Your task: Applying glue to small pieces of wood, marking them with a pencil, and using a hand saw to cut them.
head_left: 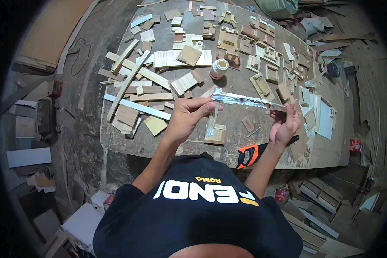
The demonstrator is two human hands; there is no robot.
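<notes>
Above the worktable, both my hands hold a narrow strip with a rough, shiny silver-white crust; its material is unclear. My left hand pinches it near its left end between thumb and fingers. At its other end, the fingers of my right hand are closed around the tip, palm turned up. A slim pale piece with whitish streaks extends down from beside my left fingertips; I cannot tell whether it joins the strip. Below it lies a small wood block. An open jar stands just beyond my hands.
An orange-handled handsaw lies at the near edge, partly under my right forearm. Loose boards and slats pile up on the left. Small wooden assemblies cover the far and right parts. A framed white panel lies at right.
</notes>
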